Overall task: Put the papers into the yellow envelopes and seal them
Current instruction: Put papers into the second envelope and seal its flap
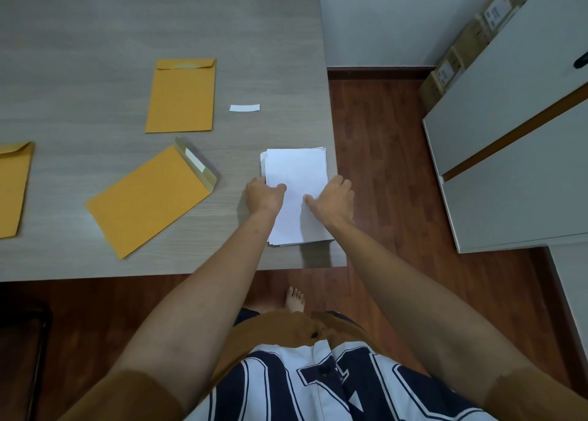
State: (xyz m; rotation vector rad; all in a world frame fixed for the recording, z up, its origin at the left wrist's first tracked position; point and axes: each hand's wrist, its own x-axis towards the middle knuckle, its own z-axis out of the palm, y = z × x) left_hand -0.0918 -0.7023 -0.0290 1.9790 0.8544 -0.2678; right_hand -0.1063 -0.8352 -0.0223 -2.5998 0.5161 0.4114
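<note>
Table (79, 38): edge envelope (12, 188), 9 o'clock; open-flap envelope (149, 197), 7 o'clock; closed envelope (181, 97), 12 o'clock; white strip (244, 108) at its 3 o'clock. Left hand (265, 196) and right hand (334, 202), fingers curled, thumbs on top, grip paper stack (297, 172), 4 o'clock.

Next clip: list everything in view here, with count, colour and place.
paper stack: one, white, table's near right corner
yellow envelopes: three; one far centre, flap down; one left of the stack, flap open; one cut off at left edge
paper strip: one, white, beyond the stack
table: one, grey woodgrain, left
cabinet: one, white, right
cardboard boxes: several, brown, far right
floor: reddish-brown wood
foot: one, bare, on floor
left grip: one, bare hand, holds stack's left edge
right grip: one, bare hand, holds stack's right edge
</note>
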